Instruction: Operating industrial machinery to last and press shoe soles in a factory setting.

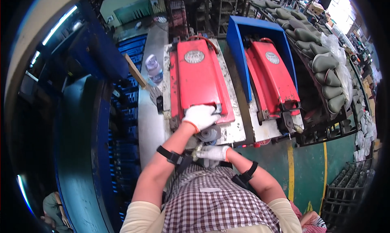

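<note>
Red machine cover (pixel 199 80) is your main thing: lengthwise on the white, scuffed base plate (pixel 236 132), front end close to the plate's near edge. Your left hand (pixel 201 117), white-gloved, lies over the cover's front end, fingers bent down at the lip; can't tell if they're clenched on it or just resting. Grey round part (pixel 209 134) is just below that hand, at the plate's near edge. Your right hand (pixel 212 153), gloved too, is lower, fingers at a brass-coloured fitting (pixel 198 149); contact looks likely, but whether it's actually grasped can't be told. For good handling, probably best to steady the cover with a flat left palm, clear your fingers from the lip and the round part, and work the fitting gently, wrist straight, without tugging. Off the plate's left edge: metal worktop (pixel 151 119) with a clear bottle (pixel 153 68) and grey cloth-like item (pixel 155 94). Past its right edge: second red unit (pixel 270 72) under a blue hood (pixel 260 25), then grey moulded pieces (pixel 325 63) on a rack.
</note>
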Action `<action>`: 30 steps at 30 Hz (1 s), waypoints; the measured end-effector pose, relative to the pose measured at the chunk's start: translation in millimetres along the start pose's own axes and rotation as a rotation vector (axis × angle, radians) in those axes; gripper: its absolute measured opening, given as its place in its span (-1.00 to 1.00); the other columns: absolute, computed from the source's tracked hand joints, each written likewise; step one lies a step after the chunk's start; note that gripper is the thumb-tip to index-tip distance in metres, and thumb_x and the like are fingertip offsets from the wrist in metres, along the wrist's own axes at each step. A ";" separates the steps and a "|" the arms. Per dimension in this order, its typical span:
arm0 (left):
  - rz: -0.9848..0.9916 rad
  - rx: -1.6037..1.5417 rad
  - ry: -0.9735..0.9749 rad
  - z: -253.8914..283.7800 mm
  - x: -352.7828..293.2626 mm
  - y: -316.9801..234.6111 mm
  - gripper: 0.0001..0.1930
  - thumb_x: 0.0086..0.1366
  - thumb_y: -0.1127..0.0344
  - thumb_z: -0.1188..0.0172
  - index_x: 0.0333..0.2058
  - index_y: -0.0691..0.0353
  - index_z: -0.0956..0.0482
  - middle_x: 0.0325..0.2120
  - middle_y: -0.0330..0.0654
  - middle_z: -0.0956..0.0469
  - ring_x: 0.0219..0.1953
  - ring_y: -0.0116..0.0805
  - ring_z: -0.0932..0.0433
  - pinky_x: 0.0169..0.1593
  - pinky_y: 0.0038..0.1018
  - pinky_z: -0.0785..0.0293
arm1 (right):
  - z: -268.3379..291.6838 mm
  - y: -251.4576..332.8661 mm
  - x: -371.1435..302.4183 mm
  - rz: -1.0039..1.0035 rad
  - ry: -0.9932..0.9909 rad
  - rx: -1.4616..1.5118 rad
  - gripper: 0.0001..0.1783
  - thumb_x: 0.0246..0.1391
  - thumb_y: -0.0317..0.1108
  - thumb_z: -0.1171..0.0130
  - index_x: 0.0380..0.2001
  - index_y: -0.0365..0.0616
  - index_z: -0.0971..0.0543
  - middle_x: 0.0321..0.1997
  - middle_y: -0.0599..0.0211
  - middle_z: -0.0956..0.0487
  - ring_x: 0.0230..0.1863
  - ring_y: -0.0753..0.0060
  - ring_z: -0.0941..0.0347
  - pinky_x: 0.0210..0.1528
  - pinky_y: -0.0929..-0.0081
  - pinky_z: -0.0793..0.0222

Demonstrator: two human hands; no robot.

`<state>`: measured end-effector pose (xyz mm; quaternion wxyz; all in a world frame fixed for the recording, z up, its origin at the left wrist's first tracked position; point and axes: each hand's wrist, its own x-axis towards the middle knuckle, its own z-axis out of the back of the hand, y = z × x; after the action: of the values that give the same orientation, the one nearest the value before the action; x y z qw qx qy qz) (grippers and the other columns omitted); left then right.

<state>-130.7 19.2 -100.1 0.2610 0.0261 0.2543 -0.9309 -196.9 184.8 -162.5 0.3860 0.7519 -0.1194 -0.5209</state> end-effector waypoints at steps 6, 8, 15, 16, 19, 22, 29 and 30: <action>-0.026 0.058 -0.126 87.7 -4.5 -37.2 -0.58 0.32 -0.14 -0.14 -0.22 0.12 -0.66 -0.32 0.04 -0.69 -0.18 0.07 -0.68 -0.07 -0.08 -0.56 | 53.5 -11.6 -10.9 0.203 -0.236 -0.141 -0.49 0.38 0.17 -0.08 -0.04 -0.08 -0.55 -0.44 0.28 -0.63 -0.54 0.43 -0.56 -0.50 0.40 -0.51; -0.083 0.028 -0.321 116.1 -9.2 -37.6 -0.65 0.33 -0.04 -0.19 -0.20 0.13 -0.66 -0.31 0.02 -0.69 -0.19 0.06 -0.68 -0.10 -0.12 -0.57 | 58.2 28.4 -30.6 0.156 -0.291 0.013 -0.51 0.37 0.14 -0.10 -0.03 -0.09 -0.55 -0.44 0.33 -0.62 -0.56 0.49 -0.54 -0.50 0.41 -0.50; -0.478 0.516 -1.076 177.1 -0.2 -36.1 -0.47 0.18 0.19 -0.37 0.13 0.16 -0.57 0.03 0.04 -0.58 0.11 0.12 -0.51 0.28 -0.05 -0.35 | 104.8 90.2 56.6 0.262 -1.220 -0.556 -0.11 0.07 0.12 -0.35 0.35 -0.18 -0.39 0.29 -0.35 -0.42 0.32 -0.19 -0.40 0.36 0.10 -0.33; -0.443 0.590 -1.045 187.5 -4.1 -45.7 -0.45 0.20 0.15 -0.33 0.17 0.16 -0.54 0.11 0.12 -0.51 0.23 0.21 -0.41 0.40 0.01 -0.23 | 109.3 95.8 71.2 0.250 -1.311 -0.634 -0.04 0.03 0.15 -0.38 0.39 -0.15 -0.35 0.37 -0.34 -0.35 0.36 -0.21 -0.35 0.37 0.08 -0.31; -0.435 0.409 -1.029 202.6 -1.7 -38.8 -0.36 0.17 0.13 -0.41 0.21 0.21 -0.51 0.21 0.10 -0.46 0.32 0.19 -0.35 0.47 0.00 -0.12 | 106.5 112.3 108.6 0.080 -1.327 -0.830 0.13 -0.11 0.13 -0.48 0.48 -0.02 -0.23 0.46 -0.34 -0.21 0.35 -0.33 -0.30 0.33 0.01 -0.35; -0.483 0.429 -1.116 197.7 -5.3 -16.5 -0.40 0.20 0.18 -0.40 0.21 0.21 -0.52 0.20 0.08 -0.47 0.29 0.16 -0.40 0.44 -0.05 -0.21 | 119.5 113.9 117.9 0.093 -1.311 -0.774 0.12 -0.13 0.05 -0.49 0.48 -0.01 -0.23 0.47 -0.34 -0.20 0.32 -0.31 -0.34 0.31 0.02 -0.38; -0.451 0.031 -1.055 76.3 -94.1 46.8 -0.49 0.09 0.45 -0.39 0.08 0.24 -0.59 -0.07 0.02 -0.63 0.05 0.09 -0.58 0.24 -0.11 -0.43 | 129.3 67.9 36.8 0.775 -0.606 0.572 -0.09 0.04 -0.17 -0.28 0.44 -0.31 -0.30 0.33 0.04 -0.50 0.35 0.26 -0.38 0.44 0.33 -0.21; -0.368 -0.027 -0.977 45.9 -105.9 61.9 -0.47 0.11 0.46 -0.37 0.11 0.27 -0.57 -0.02 0.06 -0.60 0.09 0.12 -0.56 0.26 -0.11 -0.42 | 113.4 56.2 22.5 0.813 -0.480 0.644 -0.11 0.06 -0.19 -0.25 0.45 -0.31 -0.29 0.37 0.08 -0.47 0.35 0.30 -0.37 0.44 0.35 -0.19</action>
<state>-4.6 1.4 -69.5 0.1815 -0.4598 0.1155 -0.8616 -274.0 82.2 -156.5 0.2689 0.5859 -0.6360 -0.4240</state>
